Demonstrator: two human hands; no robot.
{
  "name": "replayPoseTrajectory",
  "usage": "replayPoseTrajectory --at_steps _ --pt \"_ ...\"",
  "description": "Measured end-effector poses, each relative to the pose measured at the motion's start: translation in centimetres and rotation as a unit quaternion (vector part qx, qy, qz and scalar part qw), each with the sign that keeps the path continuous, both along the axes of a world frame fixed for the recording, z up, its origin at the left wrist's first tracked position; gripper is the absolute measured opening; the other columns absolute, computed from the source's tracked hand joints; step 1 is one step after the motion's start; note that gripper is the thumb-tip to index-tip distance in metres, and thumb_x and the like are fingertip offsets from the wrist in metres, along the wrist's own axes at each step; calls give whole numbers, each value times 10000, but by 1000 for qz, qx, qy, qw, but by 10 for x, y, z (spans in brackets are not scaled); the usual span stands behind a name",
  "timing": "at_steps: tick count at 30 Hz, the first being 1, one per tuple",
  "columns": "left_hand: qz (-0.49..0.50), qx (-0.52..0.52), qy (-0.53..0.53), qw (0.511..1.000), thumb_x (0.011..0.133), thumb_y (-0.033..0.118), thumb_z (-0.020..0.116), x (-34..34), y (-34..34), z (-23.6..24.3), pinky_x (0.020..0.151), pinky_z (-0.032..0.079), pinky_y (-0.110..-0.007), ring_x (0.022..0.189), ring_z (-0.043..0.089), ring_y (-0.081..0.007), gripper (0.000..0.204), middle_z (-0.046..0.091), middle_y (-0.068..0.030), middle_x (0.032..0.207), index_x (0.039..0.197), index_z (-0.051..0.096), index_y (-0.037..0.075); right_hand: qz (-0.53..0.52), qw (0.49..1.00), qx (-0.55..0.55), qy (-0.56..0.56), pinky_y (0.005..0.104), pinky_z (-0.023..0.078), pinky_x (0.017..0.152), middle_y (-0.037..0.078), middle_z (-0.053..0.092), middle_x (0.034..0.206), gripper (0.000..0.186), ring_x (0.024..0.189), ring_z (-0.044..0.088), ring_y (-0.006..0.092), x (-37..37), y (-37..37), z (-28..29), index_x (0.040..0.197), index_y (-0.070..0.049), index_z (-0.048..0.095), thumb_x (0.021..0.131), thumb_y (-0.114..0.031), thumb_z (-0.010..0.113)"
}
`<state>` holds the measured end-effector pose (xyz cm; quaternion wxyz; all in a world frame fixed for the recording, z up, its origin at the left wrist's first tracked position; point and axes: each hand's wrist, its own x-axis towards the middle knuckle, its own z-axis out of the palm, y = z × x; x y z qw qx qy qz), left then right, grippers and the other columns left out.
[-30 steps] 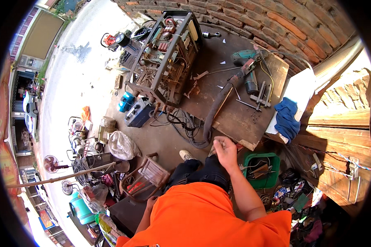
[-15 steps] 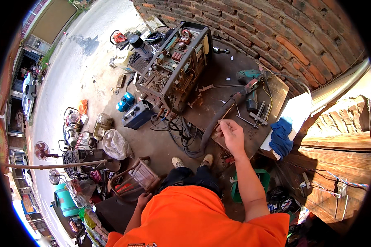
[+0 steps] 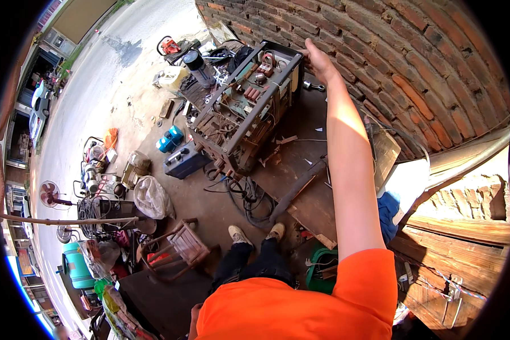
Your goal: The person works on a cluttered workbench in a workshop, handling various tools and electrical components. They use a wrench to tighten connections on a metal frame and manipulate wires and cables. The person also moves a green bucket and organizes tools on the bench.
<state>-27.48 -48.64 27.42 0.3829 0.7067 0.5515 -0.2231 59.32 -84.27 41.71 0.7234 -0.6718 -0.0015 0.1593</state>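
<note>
My right arm stretches far forward across the bench. At its end my right hand (image 3: 319, 63) is at the far right corner of an open machine frame (image 3: 249, 107), with the thumb raised apart from the fingers. The fingertips are at the frame's edge; whether they touch it I cannot tell. Inside the dark metal frame are a green board, brown cylindrical parts and wiring. A metal connecting rod (image 3: 314, 86) lies just beside the hand. Of my left hand (image 3: 196, 313) only a sliver shows low beside my orange shirt, its fingers mostly hidden.
A brick wall (image 3: 391, 68) rises behind the bench (image 3: 311, 198). My forearm covers the bench's power tools. Blue cloth (image 3: 389, 215) lies at the right. On the floor are a cable coil (image 3: 252, 198), a blue case (image 3: 185, 161), a wooden chair (image 3: 188, 243) and a green basket (image 3: 318, 272).
My right hand has moved forward from above the near edge of the bench to the machine's far corner. My left hand has mostly slipped out of sight behind the shirt.
</note>
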Motion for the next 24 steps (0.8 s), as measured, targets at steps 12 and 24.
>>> replayPoseTrajectory --at_steps 12,24 --pt "28 -46 29 998 828 306 652 -24 -25 -4 753 500 -312 845 641 -183 385 682 -127 886 1007 649 -35 -27 999 12 -21 297 385 725 39 633 798 602 743 531 152 4 3 6 961 -40 670 887 -593 443" --pt "-44 -63 -3 997 836 297 648 44 14 -23 756 499 -310 848 639 -180 377 681 -128 899 1016 646 -35 -197 911 361 -8 317 488 655 67 616 749 287 656 583 178 -134 -17 32 882 -19 610 913 -295 538"
